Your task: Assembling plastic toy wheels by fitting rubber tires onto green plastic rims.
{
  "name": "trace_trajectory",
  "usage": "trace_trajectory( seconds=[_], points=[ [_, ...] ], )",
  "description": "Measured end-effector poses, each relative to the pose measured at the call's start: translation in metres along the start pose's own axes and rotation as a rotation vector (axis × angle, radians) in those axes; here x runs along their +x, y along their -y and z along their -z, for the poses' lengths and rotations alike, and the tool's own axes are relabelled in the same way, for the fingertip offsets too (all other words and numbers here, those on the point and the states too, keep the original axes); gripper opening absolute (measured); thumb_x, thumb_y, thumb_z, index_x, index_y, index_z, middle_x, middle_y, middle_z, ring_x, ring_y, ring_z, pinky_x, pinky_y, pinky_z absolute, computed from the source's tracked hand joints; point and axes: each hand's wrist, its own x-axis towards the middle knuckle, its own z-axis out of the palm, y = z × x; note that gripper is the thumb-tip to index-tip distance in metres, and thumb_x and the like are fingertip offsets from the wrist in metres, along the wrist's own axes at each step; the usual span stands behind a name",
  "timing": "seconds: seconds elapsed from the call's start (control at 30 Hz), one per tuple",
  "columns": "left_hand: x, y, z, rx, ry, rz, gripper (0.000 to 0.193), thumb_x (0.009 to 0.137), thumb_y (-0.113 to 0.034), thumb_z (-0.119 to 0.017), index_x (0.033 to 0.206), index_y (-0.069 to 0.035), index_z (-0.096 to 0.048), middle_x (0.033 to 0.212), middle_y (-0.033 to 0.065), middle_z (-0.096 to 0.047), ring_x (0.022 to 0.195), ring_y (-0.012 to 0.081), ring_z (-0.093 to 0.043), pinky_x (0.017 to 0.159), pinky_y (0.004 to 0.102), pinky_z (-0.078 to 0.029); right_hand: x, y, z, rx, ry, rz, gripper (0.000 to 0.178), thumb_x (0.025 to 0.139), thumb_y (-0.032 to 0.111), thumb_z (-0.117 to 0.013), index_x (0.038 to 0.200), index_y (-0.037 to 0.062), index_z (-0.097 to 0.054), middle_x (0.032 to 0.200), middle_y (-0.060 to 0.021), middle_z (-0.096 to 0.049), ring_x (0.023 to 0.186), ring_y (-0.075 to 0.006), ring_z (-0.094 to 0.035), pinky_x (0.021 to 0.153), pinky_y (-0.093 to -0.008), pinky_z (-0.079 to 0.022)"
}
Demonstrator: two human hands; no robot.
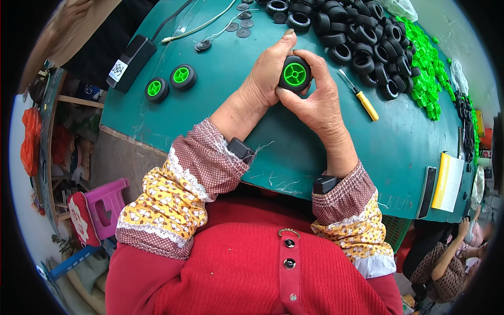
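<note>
Between my two hands, above the green tabletop, is a small toy wheel (pixel 295 74) with a black tyre and a bright green spoked hub facing up. My left hand (pixel 269 67) grips its left side, the thumb pointing up and away; most of its fingers are hidden behind the wheel. Round the right side curls my right hand (pixel 321 94), with its thumb at the lower edge and index finger at the upper edge. Two finished-looking wheels, one nearer (pixel 157 90) and one farther (pixel 183 77), lie side by side on the table to the left.
Loose black tyres (pixel 362 42) are heaped at the far right beside a pile of green hubs (pixel 425 73). A yellow-handled screwdriver (pixel 366 105) lies before them. A black power box (pixel 131 63) sits at left, a yellow-and-white booklet (pixel 448 182) at right. Other people are at both sides.
</note>
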Motion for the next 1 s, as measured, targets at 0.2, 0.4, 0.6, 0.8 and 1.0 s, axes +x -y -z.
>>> trace_trajectory(
  seconds=[0.2,0.4,0.6,0.8,1.0],
  points=[
    [-0.002,0.000,-0.010,-0.265,0.120,0.236,0.039,0.089,-0.040,-0.040,0.084,-0.002,-0.049,0.071,0.0073,-0.055,0.062,0.0162,-0.058,0.051,0.0274,-0.051,-0.001,0.000,0.004,0.163,-0.125,-0.299,0.056,0.061,0.022,-0.078,0.102,0.0000,-0.047,0.097,-0.0096,-0.052,0.090,-0.0144,-0.053,0.074,-0.0250,-0.048],
    [0.006,0.006,0.010,-0.389,0.302,0.234,0.039,0.089,-0.038,-0.037,0.089,0.000,-0.048,0.081,0.0111,-0.057,0.068,0.0186,-0.060,0.057,0.0292,-0.055,-0.003,-0.007,0.001,0.010,-0.007,-0.063,0.062,0.059,0.020,-0.078,0.109,0.0023,-0.044,0.097,-0.0073,-0.051,0.089,-0.0140,-0.052,0.074,-0.0250,-0.046],
    [0.005,0.009,0.005,-0.277,0.094,0.162,0.038,0.090,-0.035,-0.036,0.089,0.001,-0.048,0.079,0.0121,-0.056,0.066,0.0194,-0.061,0.056,0.0295,-0.055,0.001,0.001,0.005,-0.053,-0.034,0.008,0.051,0.053,0.016,-0.077,0.096,0.0039,-0.052,0.091,-0.0103,-0.053,0.086,-0.0254,-0.052,0.075,-0.0334,-0.044],
    [0.002,0.006,0.001,-0.269,0.136,0.142,0.032,0.090,-0.031,-0.038,0.090,0.000,-0.047,0.080,0.0107,-0.056,0.064,0.0181,-0.059,0.053,0.0284,-0.053,0.001,0.000,0.005,-0.083,-0.048,0.022,0.051,0.056,0.015,-0.077,0.099,0.0039,-0.051,0.092,-0.0081,-0.054,0.087,-0.0218,-0.054,0.076,-0.0312,-0.044],
    [0.000,0.004,-0.003,-0.350,0.203,0.132,0.028,0.088,-0.029,-0.043,0.089,-0.002,-0.049,0.080,0.0097,-0.057,0.069,0.0170,-0.060,0.059,0.0283,-0.053,0.001,-0.002,0.004,-0.034,-0.125,-0.078,0.054,0.057,0.020,-0.078,0.099,0.0027,-0.050,0.093,-0.0108,-0.053,0.085,-0.0253,-0.053,0.074,-0.0335,-0.045]
  ],
)
